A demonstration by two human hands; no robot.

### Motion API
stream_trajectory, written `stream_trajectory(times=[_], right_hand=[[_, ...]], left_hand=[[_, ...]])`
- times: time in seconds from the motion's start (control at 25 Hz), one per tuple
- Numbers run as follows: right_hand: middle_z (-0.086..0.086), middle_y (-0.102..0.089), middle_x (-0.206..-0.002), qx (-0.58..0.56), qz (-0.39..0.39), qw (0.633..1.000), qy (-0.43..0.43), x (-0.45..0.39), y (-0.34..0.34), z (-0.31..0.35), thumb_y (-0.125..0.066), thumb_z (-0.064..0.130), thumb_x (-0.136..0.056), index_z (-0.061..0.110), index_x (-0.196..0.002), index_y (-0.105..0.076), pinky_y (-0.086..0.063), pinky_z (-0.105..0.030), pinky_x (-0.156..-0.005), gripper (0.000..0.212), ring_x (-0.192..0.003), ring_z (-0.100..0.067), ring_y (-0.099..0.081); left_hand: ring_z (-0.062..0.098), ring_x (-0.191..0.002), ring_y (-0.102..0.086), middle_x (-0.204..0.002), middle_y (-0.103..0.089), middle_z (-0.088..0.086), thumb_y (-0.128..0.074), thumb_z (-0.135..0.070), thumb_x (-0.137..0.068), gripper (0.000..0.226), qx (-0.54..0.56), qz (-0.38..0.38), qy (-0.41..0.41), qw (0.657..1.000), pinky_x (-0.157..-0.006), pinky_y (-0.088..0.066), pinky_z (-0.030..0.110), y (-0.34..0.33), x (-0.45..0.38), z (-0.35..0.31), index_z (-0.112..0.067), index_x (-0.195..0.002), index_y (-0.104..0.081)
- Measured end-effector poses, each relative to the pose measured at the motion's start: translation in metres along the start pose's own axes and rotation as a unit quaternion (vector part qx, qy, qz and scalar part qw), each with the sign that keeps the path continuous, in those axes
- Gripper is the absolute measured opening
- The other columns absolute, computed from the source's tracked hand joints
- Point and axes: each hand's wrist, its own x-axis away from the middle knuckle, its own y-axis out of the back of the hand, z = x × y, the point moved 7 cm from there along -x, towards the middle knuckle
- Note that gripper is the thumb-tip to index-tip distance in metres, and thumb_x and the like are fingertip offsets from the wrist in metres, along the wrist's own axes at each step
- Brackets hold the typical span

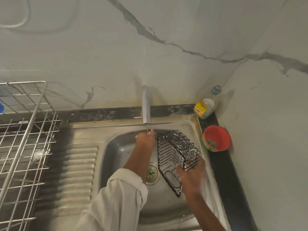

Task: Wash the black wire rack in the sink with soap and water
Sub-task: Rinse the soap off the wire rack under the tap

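The black wire rack, flecked with white suds, is tilted on its side over the right half of the steel sink. My right hand grips its near corner from below. My left hand is held under the tap, where a thin stream of water falls onto its fingers. It holds nothing that I can see. The soap bottle stands in the back right corner of the counter.
A red bowl sits on the dark counter edge right of the sink. A silver wire dish rack stands over the ribbed draining board on the left. The drain lies in the sink's middle. A marble wall rises behind.
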Motion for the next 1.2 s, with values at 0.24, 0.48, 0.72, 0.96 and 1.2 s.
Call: stream_trajectory(times=[0.24, 0.48, 0.72, 0.96, 1.2], right_hand=[[0.007, -0.059, -0.121, 0.027, 0.007, 1.000, 0.013, -0.006, 0.005, 0.003, -0.090, 0.006, -0.068, 0.024, -0.137, -0.050, -0.050, -0.033, -0.090, 0.082, -0.110, -0.015, -0.060], [0.008, -0.052, -0.126, 0.042, 0.036, 0.998, 0.016, -0.010, -0.002, 0.004, -0.092, 0.013, -0.068, 0.019, -0.146, -0.044, -0.048, -0.036, -0.100, 0.092, -0.119, -0.018, -0.055], [0.005, -0.062, -0.126, 0.032, 0.071, 0.995, 0.058, -0.018, -0.011, 0.019, -0.091, 0.018, -0.063, 0.025, -0.138, -0.051, -0.055, -0.034, -0.095, 0.086, -0.113, -0.018, -0.065], [-0.002, -0.052, -0.126, 0.056, 0.037, 0.993, 0.098, 0.023, -0.036, 0.046, -0.099, 0.026, -0.057, 0.016, -0.135, -0.045, -0.058, -0.041, -0.084, 0.094, -0.109, -0.020, -0.056], [0.006, -0.055, -0.119, 0.129, 0.243, 0.956, 0.096, 0.029, -0.043, 0.049, -0.088, 0.026, -0.071, 0.024, -0.128, -0.050, -0.056, -0.027, -0.070, 0.069, -0.100, -0.016, -0.062]], left_hand=[[0.031, -0.117, -0.070, -0.126, -0.073, 0.011, -0.058, -0.018, -0.107, 0.028, -0.385, -0.024, -0.142, 0.912, -0.106, -0.055, 0.043, -0.005, 0.006, -0.039, -0.006, -0.130, -0.068], [0.018, -0.112, -0.071, -0.137, -0.067, 0.005, -0.055, -0.018, -0.109, 0.045, -0.291, -0.027, -0.140, 0.946, -0.088, -0.053, 0.032, 0.003, 0.019, -0.034, -0.011, -0.153, -0.052], [0.027, -0.117, -0.065, -0.122, -0.072, 0.013, -0.050, -0.053, -0.109, 0.052, 0.055, 0.119, -0.025, 0.991, -0.112, -0.048, 0.046, -0.001, 0.065, -0.010, -0.008, -0.125, -0.069], [0.032, -0.122, -0.066, -0.131, -0.072, 0.013, -0.061, -0.053, -0.104, 0.047, -0.056, 0.116, -0.151, 0.980, -0.112, -0.050, 0.053, 0.014, 0.113, -0.005, -0.010, -0.122, -0.069], [0.016, -0.051, -0.061, -0.070, -0.068, 0.007, -0.047, -0.025, -0.115, 0.034, 0.034, 0.142, -0.117, 0.982, -0.055, -0.058, 0.033, 0.037, 0.135, -0.012, -0.006, -0.096, -0.069]])
